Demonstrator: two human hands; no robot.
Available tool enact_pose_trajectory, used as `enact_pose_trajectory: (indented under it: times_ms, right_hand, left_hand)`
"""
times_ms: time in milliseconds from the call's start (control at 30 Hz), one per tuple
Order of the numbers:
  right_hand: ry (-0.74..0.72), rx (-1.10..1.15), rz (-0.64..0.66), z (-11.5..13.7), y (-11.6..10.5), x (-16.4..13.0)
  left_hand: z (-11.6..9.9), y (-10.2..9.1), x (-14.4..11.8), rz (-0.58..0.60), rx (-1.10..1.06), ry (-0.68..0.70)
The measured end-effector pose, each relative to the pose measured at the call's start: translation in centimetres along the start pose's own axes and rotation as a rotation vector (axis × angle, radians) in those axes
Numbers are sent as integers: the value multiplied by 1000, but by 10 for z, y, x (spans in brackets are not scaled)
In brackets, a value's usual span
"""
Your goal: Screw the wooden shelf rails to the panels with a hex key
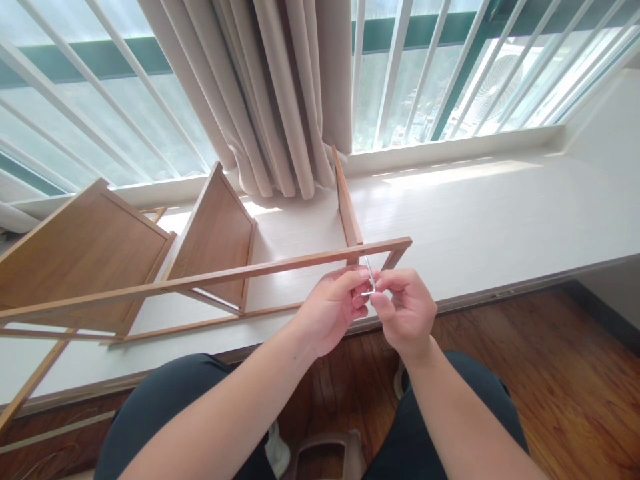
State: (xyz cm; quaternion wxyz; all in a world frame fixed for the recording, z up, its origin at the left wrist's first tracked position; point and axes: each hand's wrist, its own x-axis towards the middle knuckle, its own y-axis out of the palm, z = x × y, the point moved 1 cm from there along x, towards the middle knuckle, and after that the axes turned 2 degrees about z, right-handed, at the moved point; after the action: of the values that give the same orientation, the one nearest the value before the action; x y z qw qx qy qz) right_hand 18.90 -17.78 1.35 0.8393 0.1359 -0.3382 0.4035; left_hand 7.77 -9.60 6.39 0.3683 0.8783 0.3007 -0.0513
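Observation:
A wooden shelf frame lies on its side along the white window ledge, its shelf boards standing on edge. Near the frame's right end, a thin silver hex key reaches from the long rail down to my fingers. My left hand is closed, with thumb and fingers around the key's shaft. On the other side, my right hand pinches at the key's bent end. Whether the key's tip sits in a screw head at the rail is too small to tell.
Behind the frame hang beige curtains and a barred window. The white ledge stretches to the right. Below its front edge is a brown wood floor. Between my legs stands a small stool.

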Motion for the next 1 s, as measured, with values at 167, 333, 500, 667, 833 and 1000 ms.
enact_pose_trajectory:
  times_ms: [167, 333, 500, 667, 833, 1000]
  right_hand:
    - [-119, -91, -6, 3, 4, 5]
    - [-149, -124, 73, 7, 4, 10]
    - [-140, -113, 91, 7, 5, 11]
    - [-151, -119, 94, 7, 5, 12]
    - [-189, -128, 98, 7, 4, 13]
    - [-218, -120, 125, 9, 3, 15]
  left_hand:
    - [-1, 0, 1, 25, 4, 7]
    - [-2, -2, 1, 26, 20, 11]
    - [-2, -3, 1, 7, 14, 9]
    - [-2, -2, 0, -26, -1, 4]
    - [0, -2, -1, -45, -18, 3]
    - [1, -2, 0, -44, -60, -9]
